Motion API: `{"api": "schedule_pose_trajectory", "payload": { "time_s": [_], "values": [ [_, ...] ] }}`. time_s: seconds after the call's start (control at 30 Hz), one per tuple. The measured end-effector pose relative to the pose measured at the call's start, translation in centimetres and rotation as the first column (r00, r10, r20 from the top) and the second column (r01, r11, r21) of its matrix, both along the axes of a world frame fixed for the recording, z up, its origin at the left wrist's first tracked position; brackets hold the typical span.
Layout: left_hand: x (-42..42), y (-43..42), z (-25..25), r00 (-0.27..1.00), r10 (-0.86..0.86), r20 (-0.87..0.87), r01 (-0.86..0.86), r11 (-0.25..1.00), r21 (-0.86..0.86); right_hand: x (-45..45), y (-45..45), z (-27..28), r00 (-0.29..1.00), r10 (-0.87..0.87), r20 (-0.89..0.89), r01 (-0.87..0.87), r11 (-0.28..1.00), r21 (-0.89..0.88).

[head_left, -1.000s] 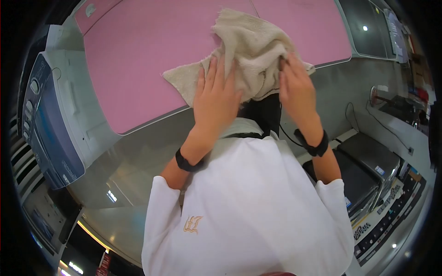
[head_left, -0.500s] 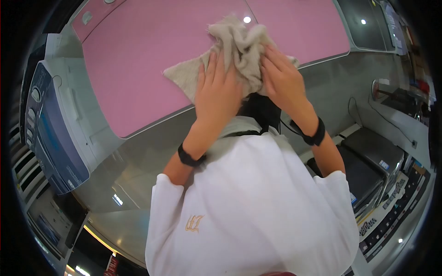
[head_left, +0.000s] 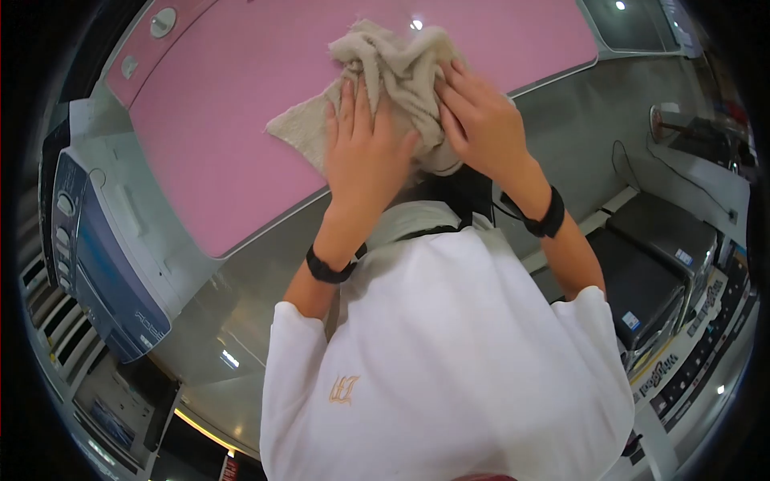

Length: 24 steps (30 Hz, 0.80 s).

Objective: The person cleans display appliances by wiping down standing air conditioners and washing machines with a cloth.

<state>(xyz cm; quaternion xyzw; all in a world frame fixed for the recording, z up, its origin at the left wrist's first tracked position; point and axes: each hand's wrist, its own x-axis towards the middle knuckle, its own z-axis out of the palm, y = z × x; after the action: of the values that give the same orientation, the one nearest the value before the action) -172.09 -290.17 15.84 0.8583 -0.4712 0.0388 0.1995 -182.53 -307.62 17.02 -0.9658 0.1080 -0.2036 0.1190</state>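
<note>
A crumpled beige towel (head_left: 401, 68) lies on the pink top panel (head_left: 233, 128) of an appliance, near its front edge. My left hand (head_left: 365, 160) rests on the towel's left part, palm down, with its fingers stretched out and slightly spread. On the towel's right side lies my right hand (head_left: 485, 128), fingers extended and pressed against the folds, thumb near the middle. One towel corner points out to the left on the pink surface. The cloth under both palms is hidden.
Two knobs, one a white knob (head_left: 163, 23), sit at the panel's upper left. A blue-topped washing machine (head_left: 104, 264) stands at left. A dark-lidded appliance (head_left: 634, 28) adjoins at upper right. Dark boxy units (head_left: 662, 240) stand lower right, near a loose cable (head_left: 690, 192).
Both hands and the towel appear slightly further left and up in the view, which has itself shifted. The towel's folds have changed shape, its upper part now spreading further left.
</note>
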Motion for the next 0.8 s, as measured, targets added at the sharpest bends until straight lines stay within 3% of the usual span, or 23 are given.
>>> {"api": "schedule_pose_trajectory", "payload": {
  "time_s": [0.13,0.3,0.37,0.47,0.5,0.63,0.73,0.8],
  "values": [
    [-1.8,1.2,0.0,1.0,-0.009,-0.008,0.009,0.998,0.058,-4.1,-2.9,0.1,0.999,-0.031,0.02,0.032,0.999,-0.034],
    [-2.6,-2.0,-0.3,0.996,0.022,0.089,-0.026,0.999,0.047,-1.1,-8.2,-0.5,0.988,-0.122,0.099,0.134,0.983,-0.129],
    [-3.2,-4.2,-0.8,0.992,0.038,0.117,-0.041,0.999,0.021,1.0,-7.9,-1.5,0.968,-0.2,0.154,0.219,0.969,-0.116],
    [-4.2,-5.9,-0.6,0.994,0.018,0.104,-0.024,0.998,0.064,1.0,-5.3,-0.5,0.965,-0.249,-0.08,0.253,0.966,0.046],
    [-4.5,-6.0,-0.5,0.993,0.001,0.114,-0.011,0.997,0.079,0.0,-4.9,-0.8,0.979,-0.183,0.089,0.181,0.983,0.021],
    [-4.9,-5.8,-1.6,0.982,-0.011,0.189,-0.004,0.997,0.079,-5.1,-4.4,0.3,0.991,-0.135,0.009,0.129,0.966,0.226],
    [-5.1,-6.8,-1.6,0.972,-0.027,0.232,0.005,0.995,0.096,-6.7,-7.4,0.0,0.981,-0.185,-0.064,0.194,0.958,0.212],
    [-5.4,-8.7,-1.8,0.966,-0.036,0.255,0.017,0.997,0.077,-6.2,-10.1,-1.0,0.977,-0.21,0.019,0.206,0.969,0.136]
  ]
}}
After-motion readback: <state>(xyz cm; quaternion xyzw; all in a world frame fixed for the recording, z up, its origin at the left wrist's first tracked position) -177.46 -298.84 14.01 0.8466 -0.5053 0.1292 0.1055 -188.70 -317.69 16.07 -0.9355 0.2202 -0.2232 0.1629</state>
